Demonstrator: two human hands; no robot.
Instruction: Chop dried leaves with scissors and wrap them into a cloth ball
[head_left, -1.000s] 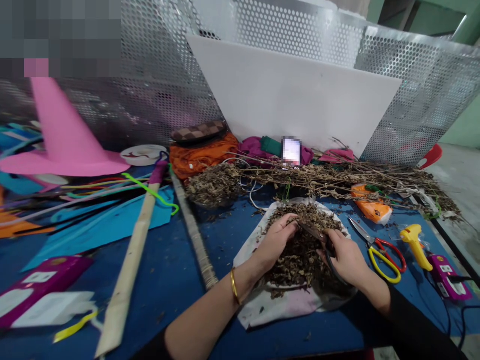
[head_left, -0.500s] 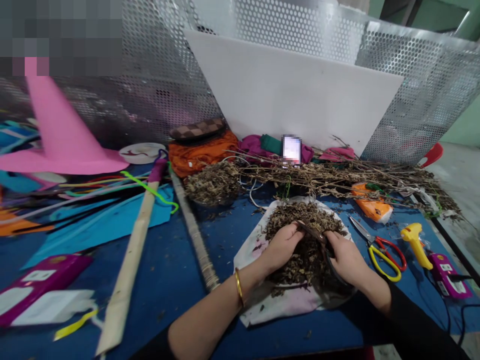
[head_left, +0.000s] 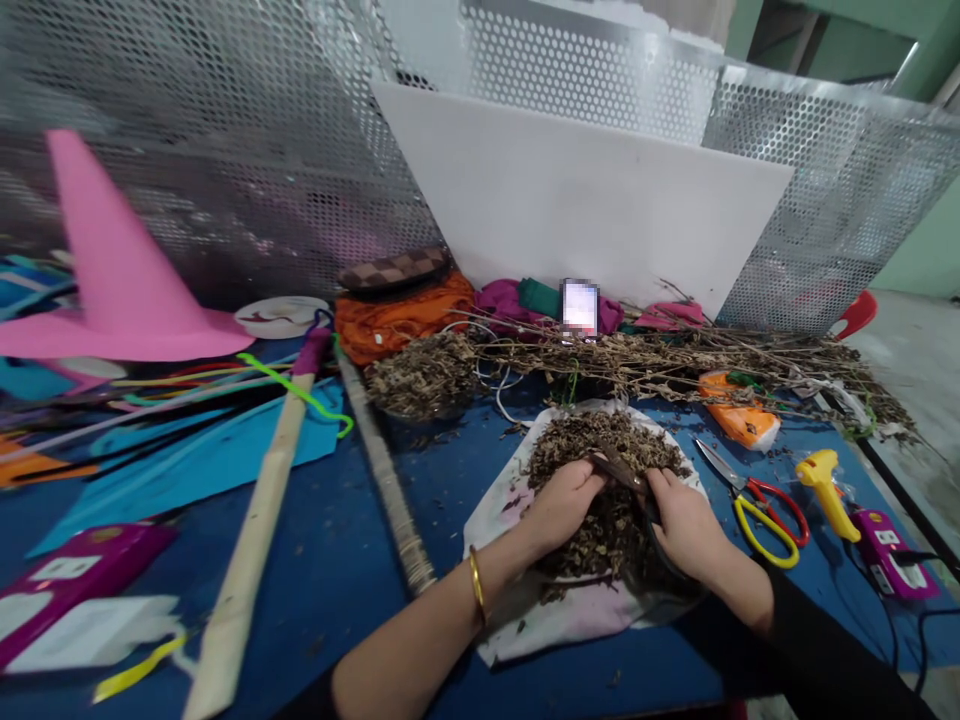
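Around the work: white cloth [head_left: 493,510] spread flat, loaded with dried leaves [head_left: 592,430]. Dark scissors [head_left: 624,473] above the leaves, in right hand [head_left: 694,525], fingers wrapped around the handles and hiding most of them. Left hand [head_left: 564,508] at the blade tips, thumb and fingers bunched; pinching a bit or only touching, cannot tell. Gold bangle [head_left: 477,590] on left wrist.

Beyond the cloth, twigs [head_left: 637,365] lying crosswise, tangled, between cloth and white board [head_left: 600,190]; lit phone [head_left: 580,305] upright behind. Right of the cloth: orange packet [head_left: 726,397], red-and-yellow scissors [head_left: 740,484], glue gun [head_left: 819,468], purple socket block [head_left: 890,550] with black cable. Left: wrapped stick [head_left: 390,490], end next to left forearm; pale stick [head_left: 262,520] with purple top, green wire [head_left: 315,403] across it; blue sheet [head_left: 180,470]; pink hat [head_left: 127,270]. Farther back, checked pouch [head_left: 394,270] on orange cloth [head_left: 397,325].

Writing: pale labels on the socket block, too small to read; phone screen masked by blocks.

Surface: blue table [head_left: 322,560], scattered with crumbs near the cloth. Room: perforated metal screen [head_left: 262,180] behind, green wall [head_left: 926,240] and grey floor [head_left: 911,345] at far right.
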